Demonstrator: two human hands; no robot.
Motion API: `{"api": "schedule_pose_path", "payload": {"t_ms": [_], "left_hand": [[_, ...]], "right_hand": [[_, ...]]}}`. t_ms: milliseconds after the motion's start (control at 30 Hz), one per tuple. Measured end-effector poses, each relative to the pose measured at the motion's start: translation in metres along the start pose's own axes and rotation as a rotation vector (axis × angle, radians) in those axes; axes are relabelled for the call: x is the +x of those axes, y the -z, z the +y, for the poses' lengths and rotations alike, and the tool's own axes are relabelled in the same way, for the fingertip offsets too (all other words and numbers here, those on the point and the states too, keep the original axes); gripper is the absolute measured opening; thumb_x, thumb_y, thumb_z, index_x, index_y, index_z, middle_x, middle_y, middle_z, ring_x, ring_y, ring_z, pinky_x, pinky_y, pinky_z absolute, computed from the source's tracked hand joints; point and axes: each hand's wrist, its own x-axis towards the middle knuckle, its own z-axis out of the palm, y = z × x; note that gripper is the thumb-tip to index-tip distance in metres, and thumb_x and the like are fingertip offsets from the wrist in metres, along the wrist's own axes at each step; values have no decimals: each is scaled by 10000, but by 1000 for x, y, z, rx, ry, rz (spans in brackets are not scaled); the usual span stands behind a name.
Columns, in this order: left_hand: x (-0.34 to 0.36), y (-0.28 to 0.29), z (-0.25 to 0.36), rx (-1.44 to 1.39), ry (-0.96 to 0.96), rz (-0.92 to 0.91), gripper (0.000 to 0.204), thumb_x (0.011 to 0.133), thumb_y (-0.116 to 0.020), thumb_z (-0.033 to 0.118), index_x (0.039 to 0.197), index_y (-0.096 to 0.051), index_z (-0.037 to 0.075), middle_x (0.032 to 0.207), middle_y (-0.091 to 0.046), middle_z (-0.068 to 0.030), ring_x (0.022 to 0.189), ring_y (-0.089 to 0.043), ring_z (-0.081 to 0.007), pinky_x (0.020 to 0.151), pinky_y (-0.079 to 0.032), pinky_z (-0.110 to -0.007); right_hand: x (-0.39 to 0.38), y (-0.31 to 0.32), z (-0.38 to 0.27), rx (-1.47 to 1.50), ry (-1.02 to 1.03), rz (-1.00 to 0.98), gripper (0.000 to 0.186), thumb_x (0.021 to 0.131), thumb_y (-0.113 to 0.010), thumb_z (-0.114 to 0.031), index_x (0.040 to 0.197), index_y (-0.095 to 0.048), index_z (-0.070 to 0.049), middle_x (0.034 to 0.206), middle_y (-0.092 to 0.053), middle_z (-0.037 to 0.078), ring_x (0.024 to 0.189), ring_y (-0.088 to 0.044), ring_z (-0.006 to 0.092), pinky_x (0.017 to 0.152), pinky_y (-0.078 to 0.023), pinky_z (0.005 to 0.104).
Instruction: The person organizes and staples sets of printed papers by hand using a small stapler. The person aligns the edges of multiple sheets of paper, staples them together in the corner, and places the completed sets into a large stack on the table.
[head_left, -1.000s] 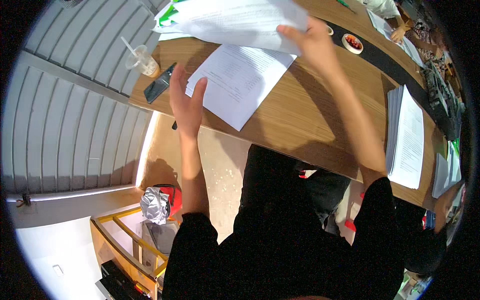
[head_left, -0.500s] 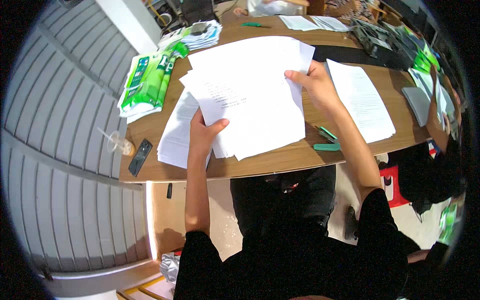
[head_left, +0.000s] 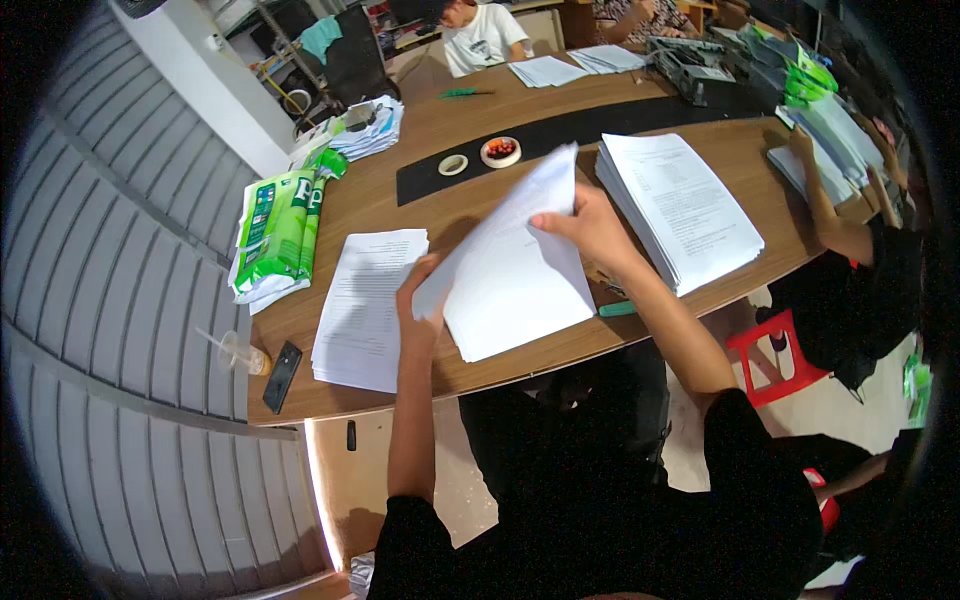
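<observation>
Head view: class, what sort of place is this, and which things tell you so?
Probably an office or shared workroom: a large wooden table bears a thick stack of printed sheets and a green plastic package, and a person in white sits across it.

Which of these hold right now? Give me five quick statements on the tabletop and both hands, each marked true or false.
1. The thumb of the right hand lies on the sheets. True.
2. The left hand is on the thick stack. False: it is at the sheets' left side.
3. The phone lies right of the sheets. False: it lies left, near the plastic cup.
4. A paper pile lies between phone and sheets. True.
5. The package is all red. False: green and white.
</observation>
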Motion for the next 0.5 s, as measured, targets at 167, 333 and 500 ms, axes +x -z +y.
{"api": "schedule_pose_path", "payload": {"t_ms": [167,333,500], "left_hand": [[-9,7,50,-51,157,217,267,876,-656,78,1115,-620,-35,1087,-641,-100,988,-590,-162,856,-476,-302],[-15,-13,13,-20,-228,403,241,793,-713,56,1001,-664,-57,876,-667,-52,864,-597,-128,757,-489,-280],[-7,-9,36,-60,14,167,269,805,-718,131,995,-673,-55,840,-660,-59,788,-585,-135,709,-468,-281]], "right_hand": [[-3,-5,-21,35,159,-21,363,804,-758,-124,1116,-624,4,1000,-679,71,894,-617,112,779,-506,270],[-19,-4,9,-85,143,-33,375,845,-727,-186,1153,-623,1,987,-677,52,921,-589,106,830,-477,282],[-16,-6,-10,41,135,32,337,849,-729,-212,1090,-634,4,970,-674,73,870,-616,113,757,-505,273]]}}
